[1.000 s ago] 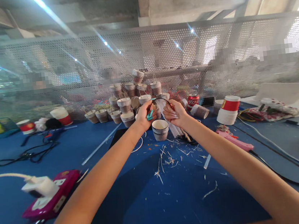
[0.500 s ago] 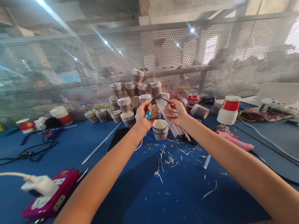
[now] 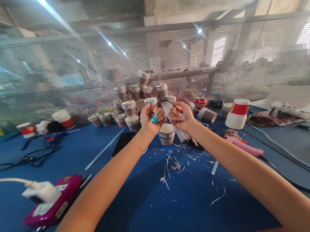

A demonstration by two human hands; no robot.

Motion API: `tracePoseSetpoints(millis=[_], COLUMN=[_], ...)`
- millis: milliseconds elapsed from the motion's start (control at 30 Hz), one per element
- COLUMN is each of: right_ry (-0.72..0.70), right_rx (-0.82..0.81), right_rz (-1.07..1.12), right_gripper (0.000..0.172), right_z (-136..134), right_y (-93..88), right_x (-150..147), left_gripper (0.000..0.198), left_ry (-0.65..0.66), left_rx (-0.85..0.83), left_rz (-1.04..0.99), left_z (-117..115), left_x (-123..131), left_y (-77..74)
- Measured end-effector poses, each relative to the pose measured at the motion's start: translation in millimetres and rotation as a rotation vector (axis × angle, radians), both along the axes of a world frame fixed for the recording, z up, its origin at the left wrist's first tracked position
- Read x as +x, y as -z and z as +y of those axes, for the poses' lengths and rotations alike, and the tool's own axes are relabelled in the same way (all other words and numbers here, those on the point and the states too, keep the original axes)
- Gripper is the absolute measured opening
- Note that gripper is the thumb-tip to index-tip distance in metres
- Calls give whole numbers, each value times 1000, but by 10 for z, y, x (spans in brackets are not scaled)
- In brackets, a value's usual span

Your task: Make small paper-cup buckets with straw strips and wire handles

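A thin dark wire (image 3: 162, 101) arches between my two hands, with one end in each. My left hand (image 3: 151, 119), with teal nails, is closed on its left end. The fingers of my right hand (image 3: 182, 116) pinch the other end. Just below and between the hands, a small bucket-like cup (image 3: 166, 134) with a pale inside and a grey-brown band stands upright on the blue table (image 3: 167, 212). Behind the hands rises a stack of similar little buckets (image 3: 129, 108), several with looped handles.
Fibre scraps (image 3: 175, 165) litter the table in front of the cup. A pink glue gun (image 3: 245, 146) lies at right near stacked paper cups (image 3: 237, 114). At left sits a magenta power strip (image 3: 54, 203) with a white plug. A perforated screen (image 3: 181, 52) stands behind.
The wire and both hands stay in nearly the same place. My left hand's fingers have shifted slightly, and the arch of the wire looks a little changed in shape.
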State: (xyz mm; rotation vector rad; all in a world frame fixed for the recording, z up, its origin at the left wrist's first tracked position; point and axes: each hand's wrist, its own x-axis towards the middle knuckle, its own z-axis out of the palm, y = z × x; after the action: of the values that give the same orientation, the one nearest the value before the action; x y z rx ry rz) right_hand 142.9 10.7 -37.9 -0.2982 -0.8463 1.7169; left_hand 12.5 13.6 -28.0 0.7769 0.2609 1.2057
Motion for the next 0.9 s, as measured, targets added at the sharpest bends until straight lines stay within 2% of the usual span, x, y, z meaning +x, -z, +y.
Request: tracePoseSetpoints(millis=[133,200,267,400,467,600,667,833,900], right_ry=[83,180,286,421,457,504,507,524,541], right_rx=[63,98,122,146,160,193,189,175,190], right_rz=[-126,-186,-236,-414,-488,-481,-467,-469,-468], right_gripper=[63,64,61,53,51,46,42,35,34], right_z=[-18,-12,9,98,151,224,236,232,229], right_y=[-18,-14,-2,29,47,90,114,154,162], right_x=[-14,-19,-8,74,121,154,139,82,65], left_gripper=[52,38,27,37,40,30,31,36,31], left_ry=[-138,-249,-304,-276,-236,-176,-254,-623,-632], left_rx=[120,245,392,618,663,682,758,1093,1102], left_rz=[188,294,442,829,970,1138,1173,1306,1359], left_z=[73,138,208,320,352,384,393,401,399], left_x=[47,34,-18,-184,-250,-293,-295,-325,-317], left_y=[54,84,96,60,32,6,14,68,79])
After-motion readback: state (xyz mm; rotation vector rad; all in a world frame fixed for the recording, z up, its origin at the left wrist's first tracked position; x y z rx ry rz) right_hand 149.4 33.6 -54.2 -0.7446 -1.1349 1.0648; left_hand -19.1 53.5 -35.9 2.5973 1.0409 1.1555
